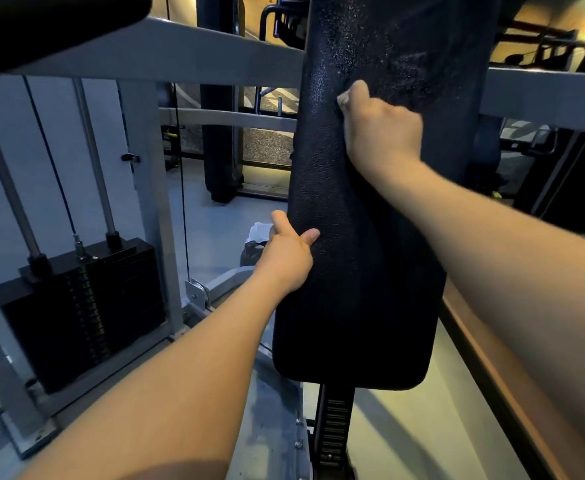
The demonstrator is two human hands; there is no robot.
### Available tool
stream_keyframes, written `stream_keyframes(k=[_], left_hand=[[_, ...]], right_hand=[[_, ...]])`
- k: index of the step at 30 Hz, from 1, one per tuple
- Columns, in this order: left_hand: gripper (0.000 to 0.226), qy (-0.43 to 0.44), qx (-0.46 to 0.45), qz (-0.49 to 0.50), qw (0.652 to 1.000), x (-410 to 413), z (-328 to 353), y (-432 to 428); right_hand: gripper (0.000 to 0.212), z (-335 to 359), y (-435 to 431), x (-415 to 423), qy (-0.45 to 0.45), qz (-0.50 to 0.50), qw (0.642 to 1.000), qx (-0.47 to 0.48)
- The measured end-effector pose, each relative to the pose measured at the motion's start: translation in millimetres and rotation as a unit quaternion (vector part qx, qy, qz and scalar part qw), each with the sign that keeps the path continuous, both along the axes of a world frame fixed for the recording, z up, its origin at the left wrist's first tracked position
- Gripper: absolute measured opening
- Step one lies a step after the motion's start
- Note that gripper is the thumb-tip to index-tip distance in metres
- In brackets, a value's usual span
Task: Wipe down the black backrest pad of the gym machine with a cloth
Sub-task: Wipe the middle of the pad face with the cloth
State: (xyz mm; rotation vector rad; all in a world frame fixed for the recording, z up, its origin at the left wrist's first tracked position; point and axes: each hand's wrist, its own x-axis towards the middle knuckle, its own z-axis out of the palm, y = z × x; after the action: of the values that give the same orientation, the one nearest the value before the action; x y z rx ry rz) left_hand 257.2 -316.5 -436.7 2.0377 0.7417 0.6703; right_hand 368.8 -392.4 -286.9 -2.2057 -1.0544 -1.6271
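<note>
The tall black backrest pad point(356, 306) stands upright in the middle, its upper part speckled and shiny. My left hand point(289, 254) grips the pad's left edge at mid height, thumb on the front face and fingers behind the edge. My right hand point(381, 129) is curled into a fist high on the pad and presses a dark cloth point(419, 71) against it. The cloth is nearly the same colour as the pad, so its outline is hard to make out; a fuzzy patch shows above and to the right of the fist.
A black weight stack point(83, 313) with guide rods and a cable stands at the left inside the grey frame point(159, 53). A notched adjustment post point(334, 431) runs down below the pad. A white and black bundle point(258, 237) lies on the floor behind my left hand.
</note>
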Motion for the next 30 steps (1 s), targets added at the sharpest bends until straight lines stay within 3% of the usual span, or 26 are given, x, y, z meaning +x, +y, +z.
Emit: stream_keyframes(k=[2,4,6,9,12,15,17,20,23,30], left_hand=[[0.033,0.006,0.004,0.004,1.0,-1,0,0],[0.032,0.01,-0.002,0.004,1.0,-1,0,0],[0.032,0.0,-0.011,-0.001,1.0,-1,1,1],[0.033,-0.025,-0.017,-0.013,0.999,-3,1,1],[0.036,-0.018,-0.007,-0.005,1.0,-3,-1,1],[0.03,-0.007,-0.004,0.0,1.0,-1,-1,2],[0.029,-0.014,-0.007,0.001,1.0,0,-1,2],[0.032,-0.028,-0.005,-0.003,1.0,-2,0,2],[0.033,-0.026,-0.009,-0.006,1.0,-3,-1,2],[0.037,-0.072,-0.074,-0.06,0.993,-20,-8,5]], right_hand=[[0.02,-28,10,-14,-0.031,0.035,0.997,-0.058],[0.015,-50,3,-14,-0.068,0.089,0.969,-0.219],[0.016,-26,-3,-4,-0.113,0.106,0.948,-0.278],[0.028,28,7,4,-0.06,0.042,0.988,-0.134],[0.027,21,23,-5,-0.001,0.023,0.999,-0.045],[0.015,-38,21,-23,-0.063,0.076,0.979,-0.177],[0.015,-40,15,-13,-0.122,0.098,0.955,-0.253],[0.012,10,26,-4,-0.157,0.104,0.966,-0.175],[0.01,12,43,-18,-0.086,0.059,0.99,-0.099],[0.022,-76,14,-27,-0.055,0.077,0.979,-0.182]])
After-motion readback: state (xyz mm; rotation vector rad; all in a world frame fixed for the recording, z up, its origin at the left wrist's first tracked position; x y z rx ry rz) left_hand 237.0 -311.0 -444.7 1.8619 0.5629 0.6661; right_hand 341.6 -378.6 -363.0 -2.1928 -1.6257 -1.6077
